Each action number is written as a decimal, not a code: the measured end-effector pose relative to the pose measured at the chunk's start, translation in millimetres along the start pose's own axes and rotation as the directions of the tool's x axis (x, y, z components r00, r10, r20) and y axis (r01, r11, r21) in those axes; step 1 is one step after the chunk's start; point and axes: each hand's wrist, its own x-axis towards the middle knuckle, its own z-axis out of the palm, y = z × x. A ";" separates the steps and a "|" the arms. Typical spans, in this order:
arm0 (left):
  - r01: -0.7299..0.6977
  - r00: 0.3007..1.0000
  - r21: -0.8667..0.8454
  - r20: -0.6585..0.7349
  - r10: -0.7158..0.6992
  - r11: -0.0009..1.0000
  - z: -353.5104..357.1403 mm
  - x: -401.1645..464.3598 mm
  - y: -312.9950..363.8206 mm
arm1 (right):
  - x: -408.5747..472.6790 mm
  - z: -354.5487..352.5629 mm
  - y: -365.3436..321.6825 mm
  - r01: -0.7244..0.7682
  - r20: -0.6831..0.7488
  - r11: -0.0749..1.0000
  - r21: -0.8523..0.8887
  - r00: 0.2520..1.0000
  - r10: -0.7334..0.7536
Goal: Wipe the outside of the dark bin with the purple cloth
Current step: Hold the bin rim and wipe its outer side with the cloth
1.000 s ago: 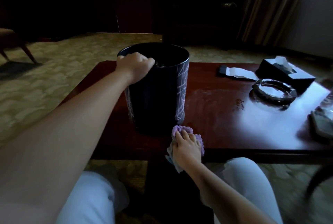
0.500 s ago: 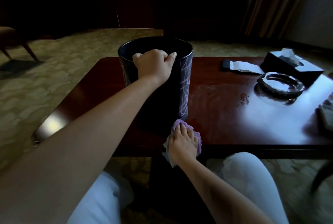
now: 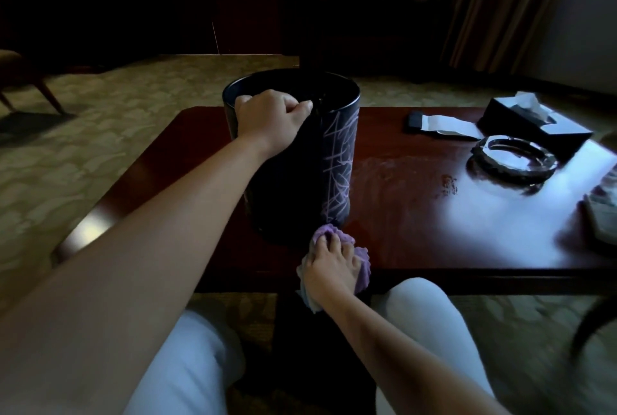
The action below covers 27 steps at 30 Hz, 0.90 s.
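Observation:
A dark round bin [image 3: 334, 161] with pale line patterns stands upright on the red-brown table [image 3: 417, 214]. My left hand [image 3: 270, 121] grips the near rim of the bin, fingers curled over the edge. My right hand [image 3: 329, 267] holds the bunched purple cloth [image 3: 362, 264] on the table's near edge, just below the foot of the bin. The cloth's tip reaches the bottom of the bin's right side. A pale part of the cloth hangs under my palm.
At the right of the table lie a glass ashtray [image 3: 514, 157], a black tissue box [image 3: 534, 121], a dark flat object with white paper [image 3: 440, 124] and something flat at the right edge [image 3: 604, 211]. My knees are below the table edge. A chair leg [image 3: 43, 91] stands far left.
My left hand slid along the bin's rim from the left side to the near side and stays there. My right hand with the cloth has barely moved.

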 end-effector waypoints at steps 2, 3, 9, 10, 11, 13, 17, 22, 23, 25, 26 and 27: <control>0.017 1.000 0.014 -0.019 -0.017 1.000 1.5 0.2 1.6 | -1.3 1.6 -1.9 0.001 0.000 1.000 -0.007 1.000 -0.001; 0.017 0.999 0.017 -0.029 -0.017 1.000 1.6 0.3 2.3 | -0.1 1.7 -2.0 -0.010 -0.010 1.000 -0.006 1.000 0.010; 0.008 0.997 0.032 -0.079 -0.005 0.999 3.1 -2.8 4.6 | 15.1 -0.6 -0.4 -0.114 -0.047 0.993 0.042 0.992 0.116; 0.011 0.996 0.036 -0.088 -0.007 0.999 3.7 -3.0 4.6 | 18.2 -3.1 1.8 -0.125 -0.043 0.991 0.049 0.991 0.127; 0.011 0.995 0.039 -0.095 -0.008 0.999 4.1 -2.9 4.8 | 21.6 -5.9 4.5 -0.134 -0.033 0.990 0.051 0.990 0.136; 0.009 0.996 0.050 -0.094 -0.005 0.999 4.4 -1.9 4.4 | 26.1 -10.3 8.5 -0.143 -0.020 0.988 0.049 0.989 0.144; 0.005 0.999 0.069 -0.035 -0.002 0.998 1.3 0.1 5.9 | 21.7 -9.7 9.3 -0.099 -0.062 0.995 -0.005 0.993 0.099; 0.016 1.000 0.075 0.002 -0.016 0.997 -2.6 -0.1 9.4 | 17.6 -7.9 2.8 -0.104 -0.078 0.993 0.063 0.991 0.109; 0.015 1.000 0.076 -0.005 -0.015 0.997 -2.7 -0.6 9.9 | 17.2 -8.3 -0.8 -0.118 -0.070 0.989 0.092 0.990 0.125; 0.014 1.000 0.080 -0.014 -0.013 0.997 -1.9 -1.4 10.0 | 17.5 -9.5 -7.1 -0.152 -0.042 0.975 0.162 0.986 0.161; 0.014 1.000 0.081 -0.016 -0.012 0.997 -1.6 -1.6 10.0 | 17.8 -10.5 -9.2 -0.170 -0.026 0.966 0.197 0.984 0.178; 0.012 1.000 0.081 -0.019 -0.010 0.997 -1.1 -2.0 10.2 | 18.1 -11.8 -11.3 -0.189 -0.013 0.953 0.235 0.980 0.197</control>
